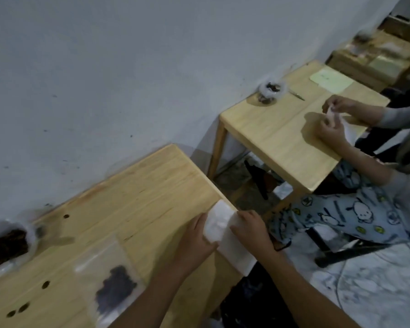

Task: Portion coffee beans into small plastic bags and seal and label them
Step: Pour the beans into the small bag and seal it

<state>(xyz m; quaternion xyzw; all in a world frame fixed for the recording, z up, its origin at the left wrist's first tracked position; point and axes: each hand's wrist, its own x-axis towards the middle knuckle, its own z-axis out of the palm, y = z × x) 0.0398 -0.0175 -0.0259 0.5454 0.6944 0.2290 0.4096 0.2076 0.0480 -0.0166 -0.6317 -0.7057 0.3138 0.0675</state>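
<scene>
My left hand (197,242) and my right hand (252,229) both hold a stack of small clear plastic bags (219,221) at the right edge of my wooden table (133,202). A white sheet (237,252) hangs off that edge under the stack. A clear bag with a portion of dark coffee beans (115,290) lies flat on the table near my left forearm. At the far left sits a big open bag of coffee beans (6,245). A few loose beans (45,284) lie on the wood.
A second wooden table (282,138) stands to the right, where another person's hands (336,119) work on a small bag. It carries a container of beans (270,92), a pen (297,95) and a pale green sheet (330,80). More tables follow behind. A white wall runs along the left.
</scene>
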